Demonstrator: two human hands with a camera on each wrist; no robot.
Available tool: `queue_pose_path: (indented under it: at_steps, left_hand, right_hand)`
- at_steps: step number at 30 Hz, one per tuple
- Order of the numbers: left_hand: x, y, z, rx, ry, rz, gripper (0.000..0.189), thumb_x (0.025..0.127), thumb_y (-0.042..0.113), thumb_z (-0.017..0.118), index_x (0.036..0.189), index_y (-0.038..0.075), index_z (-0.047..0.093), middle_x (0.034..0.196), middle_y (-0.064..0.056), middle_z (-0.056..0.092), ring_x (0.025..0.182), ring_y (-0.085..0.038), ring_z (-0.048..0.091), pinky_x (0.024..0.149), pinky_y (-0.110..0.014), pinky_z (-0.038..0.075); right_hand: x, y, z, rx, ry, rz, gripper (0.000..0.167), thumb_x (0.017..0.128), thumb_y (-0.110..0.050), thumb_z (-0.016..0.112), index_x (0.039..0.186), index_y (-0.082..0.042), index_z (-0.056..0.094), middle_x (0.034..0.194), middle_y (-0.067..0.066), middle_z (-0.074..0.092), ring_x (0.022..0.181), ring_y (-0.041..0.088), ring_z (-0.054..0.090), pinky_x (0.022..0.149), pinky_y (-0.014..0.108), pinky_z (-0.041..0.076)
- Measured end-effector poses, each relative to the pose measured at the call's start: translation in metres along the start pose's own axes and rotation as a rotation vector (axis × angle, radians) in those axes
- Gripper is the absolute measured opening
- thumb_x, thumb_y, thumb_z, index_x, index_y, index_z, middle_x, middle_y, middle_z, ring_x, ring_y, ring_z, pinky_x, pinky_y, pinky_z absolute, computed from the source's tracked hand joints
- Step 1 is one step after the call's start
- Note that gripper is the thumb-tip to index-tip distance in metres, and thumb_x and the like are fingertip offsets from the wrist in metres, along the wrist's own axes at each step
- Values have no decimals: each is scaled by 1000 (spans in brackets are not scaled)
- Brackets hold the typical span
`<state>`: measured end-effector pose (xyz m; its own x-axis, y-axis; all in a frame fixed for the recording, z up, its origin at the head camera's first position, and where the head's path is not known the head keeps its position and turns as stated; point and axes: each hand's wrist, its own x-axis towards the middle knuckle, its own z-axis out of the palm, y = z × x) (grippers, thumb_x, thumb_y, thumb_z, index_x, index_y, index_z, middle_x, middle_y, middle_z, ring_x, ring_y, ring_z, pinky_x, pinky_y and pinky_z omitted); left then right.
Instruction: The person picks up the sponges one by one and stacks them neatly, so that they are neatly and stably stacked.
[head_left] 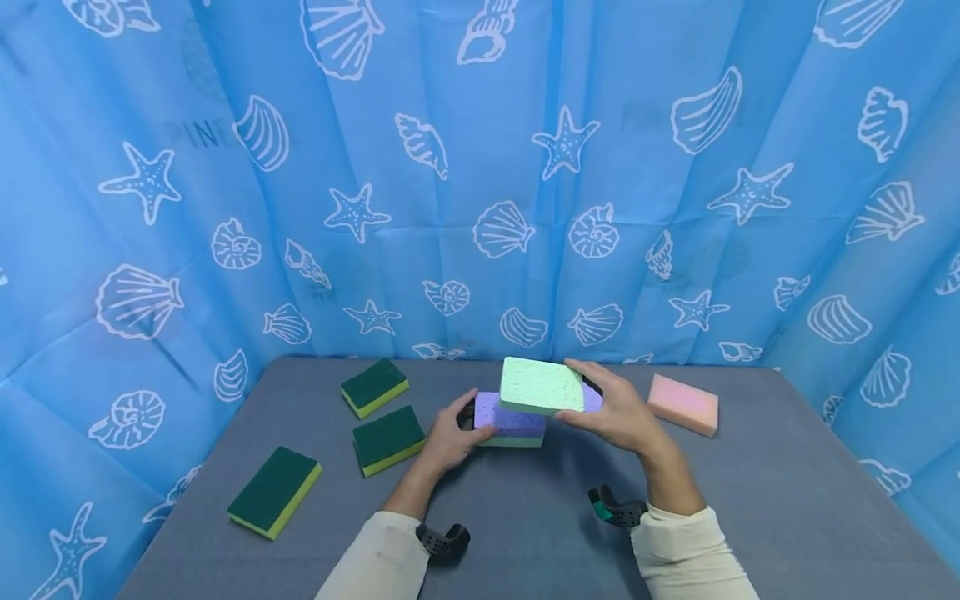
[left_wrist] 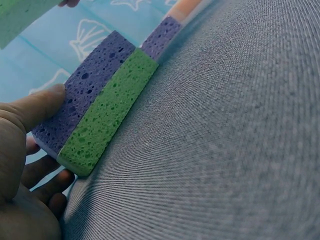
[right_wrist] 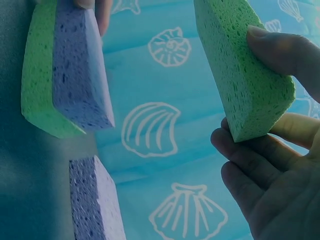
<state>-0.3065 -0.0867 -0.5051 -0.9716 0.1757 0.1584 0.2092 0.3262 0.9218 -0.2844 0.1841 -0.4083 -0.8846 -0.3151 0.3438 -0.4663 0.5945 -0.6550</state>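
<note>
My right hand (head_left: 621, 410) holds a light green sponge (head_left: 540, 383) up off the table, thumb on one face and fingertips along the opposite edge, as the right wrist view shows. Below and to its left, a purple sponge (left_wrist: 82, 95) lies flat on top of another green sponge (left_wrist: 107, 112), which sits on the table. The left hand (head_left: 448, 437) grips the purple sponge at its left end, its thumb on the near side and fingers round the end. A second purple sponge (right_wrist: 97, 200) rests on the table farther right, partly hidden behind the raised green one in the head view.
A pink sponge (head_left: 682, 404) lies at the back right. On the left are three dark green and yellow scouring sponges (head_left: 373, 386). The grey table (head_left: 525, 517) ends at a blue shell-patterned curtain (head_left: 465, 167). Each wrist wears a dark strap (head_left: 444, 543).
</note>
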Motion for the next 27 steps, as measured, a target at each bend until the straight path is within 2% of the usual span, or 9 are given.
queue_pose_path:
  at_steps: [9, 18, 27]
  left_hand:
    - [0, -1, 0, -7, 5, 10, 74, 83, 22, 79, 144, 1, 43, 133, -17, 53, 124, -34, 46, 102, -53, 35]
    - [-1, 1, -1, -50, -10, 27, 76, 82, 22, 79, 143, -3, 42, 131, -21, 54, 124, -38, 45, 102, -54, 33]
    - [-1, 0, -3, -47, -12, 39, 76, 82, 23, 80, 144, -1, 43, 133, -21, 53, 125, -38, 44, 102, -55, 33]
  right_hand:
    - [9, -1, 12, 21, -5, -17, 80, 75, -28, 85, 141, 0, 48, 137, 20, 50, 115, 36, 50, 89, 57, 39]
    - [13, 4, 21, 43, -24, -9, 81, 76, -30, 84, 141, -1, 47, 139, 20, 48, 120, 37, 47, 93, 59, 37]
    - [17, 6, 31, 51, -37, -14, 82, 77, -28, 84, 143, 0, 45, 141, 22, 45, 128, 40, 41, 97, 60, 35]
